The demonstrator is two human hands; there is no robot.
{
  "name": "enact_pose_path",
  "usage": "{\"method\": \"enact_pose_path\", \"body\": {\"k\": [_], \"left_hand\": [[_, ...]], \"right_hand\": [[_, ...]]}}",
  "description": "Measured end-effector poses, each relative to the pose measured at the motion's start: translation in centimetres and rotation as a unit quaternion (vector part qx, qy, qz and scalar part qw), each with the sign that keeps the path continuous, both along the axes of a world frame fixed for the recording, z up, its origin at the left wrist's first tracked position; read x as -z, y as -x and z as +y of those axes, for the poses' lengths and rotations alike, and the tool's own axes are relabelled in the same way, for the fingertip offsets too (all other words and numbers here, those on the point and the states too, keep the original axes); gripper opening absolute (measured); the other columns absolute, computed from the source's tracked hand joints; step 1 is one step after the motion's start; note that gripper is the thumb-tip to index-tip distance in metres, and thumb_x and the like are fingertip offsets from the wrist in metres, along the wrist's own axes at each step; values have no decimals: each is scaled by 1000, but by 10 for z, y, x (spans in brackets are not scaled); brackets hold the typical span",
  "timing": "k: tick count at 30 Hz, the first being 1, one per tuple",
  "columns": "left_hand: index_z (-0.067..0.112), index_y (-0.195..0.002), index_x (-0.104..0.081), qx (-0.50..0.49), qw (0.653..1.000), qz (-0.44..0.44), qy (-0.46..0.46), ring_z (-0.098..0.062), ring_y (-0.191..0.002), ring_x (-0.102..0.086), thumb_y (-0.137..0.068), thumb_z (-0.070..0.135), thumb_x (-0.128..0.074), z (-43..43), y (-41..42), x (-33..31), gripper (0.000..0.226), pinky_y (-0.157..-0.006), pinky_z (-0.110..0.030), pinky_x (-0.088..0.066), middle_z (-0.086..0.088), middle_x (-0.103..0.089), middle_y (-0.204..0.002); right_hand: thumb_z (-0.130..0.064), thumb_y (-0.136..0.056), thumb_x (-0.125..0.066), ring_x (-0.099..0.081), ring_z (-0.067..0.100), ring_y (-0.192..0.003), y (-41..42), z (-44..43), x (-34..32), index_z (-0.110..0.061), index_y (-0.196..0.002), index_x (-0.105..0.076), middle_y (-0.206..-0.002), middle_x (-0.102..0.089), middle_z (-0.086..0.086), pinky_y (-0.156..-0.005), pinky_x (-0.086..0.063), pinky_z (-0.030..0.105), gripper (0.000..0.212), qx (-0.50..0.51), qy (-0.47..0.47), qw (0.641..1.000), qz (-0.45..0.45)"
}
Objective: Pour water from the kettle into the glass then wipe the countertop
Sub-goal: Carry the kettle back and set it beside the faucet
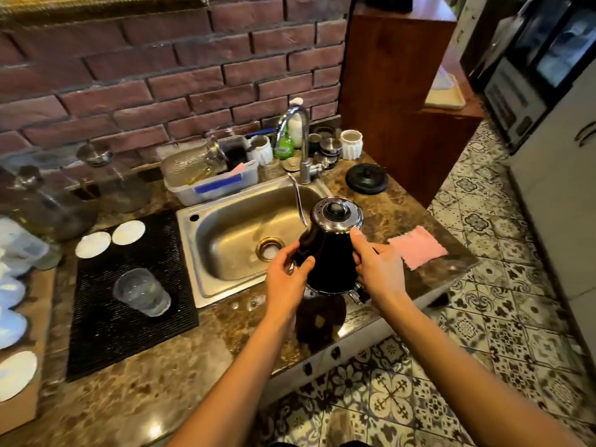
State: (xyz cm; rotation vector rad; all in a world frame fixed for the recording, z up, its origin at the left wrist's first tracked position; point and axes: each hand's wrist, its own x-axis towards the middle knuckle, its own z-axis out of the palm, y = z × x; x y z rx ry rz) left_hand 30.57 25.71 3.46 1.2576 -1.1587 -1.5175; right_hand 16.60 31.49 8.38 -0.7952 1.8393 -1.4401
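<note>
My right hand (375, 262) is hiding the kettle (329, 250) handle. White discs (14, 374) are running off the left edge. Glass jars (48, 201) are appearing blurred.

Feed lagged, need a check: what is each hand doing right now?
Left hand: closed on the black gooseneck kettle's body.
Right hand: closed on the kettle's handle side.

Head-worn wide-angle view, looking forward and down over a kitchen counter.

The single camera sits above the brown speckled stone countertop (135, 395) and faces the red brick wall (161, 69), with the stainless steel sink (225, 240) near the middle. It is close enough that both bare forearms run in from the bottom edge. Wide-angle bending curves the edges, where patterned floor tiles (483, 333) fill the right side. There is no second view.
</note>
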Motion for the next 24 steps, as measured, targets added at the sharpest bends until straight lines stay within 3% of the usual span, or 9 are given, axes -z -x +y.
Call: {"method": "enact_pose_path", "body": {"k": [2, 6, 11, 16, 21, 24], "left_hand": [[24, -122, -67, 4, 1000, -5, 3, -13, -120, -64, -89, 8, -73, 4, 26, -4, 37, -101, -31, -53, 2, -69, -126], [20, -127, -68, 6, 1000, -18, 8, -13, -121, -63, -90, 9, -72, 11, 70, -9, 39, -98, -27, -53, -1, -68, -129], [21, -130, -67, 10, 999, -47, 10, -15, -123, -62, -90, 15, -73, 15, 110, -15, 42, -107, -43, -53, 0, -69, -130], [23, -132, -66, 17, 997, -71, 5, -17, -124, -62, -89, 19, -74, 4, 134, -17, 44, -107, -47, -53, 1, -69, -131], [24, -129, -67, 22, 996, -84, 16, -15, -119, -64, -90, 19, -74, -17, 157, -18, 40, -101, -37, -54, 2, -70, -127], [24, -126, -68, 15, 995, -93, 19, -17, -118, -66, -89, 20, -75, -32, 176, -15, 38, -102, -41, -55, -1, -71, -125]], "right_hand": [[-60, -89, -59, -35, 23, -54, 24, 5, -3, -15, -51, -42, -55, -39, 12, -60, -28, 39, 62, 5, 6, 1000, -1], [-54, -95, -58, -35, 21, -52, 68, 15, -6, -19, -49, -39, -51, -38, 6, -56, -27, 36, 61, 8, 16, 1000, 8], [-48, -98, -58, -36, 22, -49, 108, 18, -9, -10, -55, -44, -49, -38, 4, -65, -32, 30, 59, 23, 21, 999, 8], [-50, -98, -58, -38, 19, -50, 134, 7, -3, -9, -56, -47, -46, -37, 0, -67, -37, 33, 60, 34, 7, 999, 10], [-50, -97, -59, -36, 20, -52, 156, -10, -3, -7, -58, -49, -54, -39, 9, -58, -31, 33, 59, 45, 10, 999, 2], [-50, -98, -59, -36, 19, -52, 170, -23, -4, -7, -59, -47, -57, -39, 9, -51, -29, 30, 59, 50, 4, 999, 10]]}}
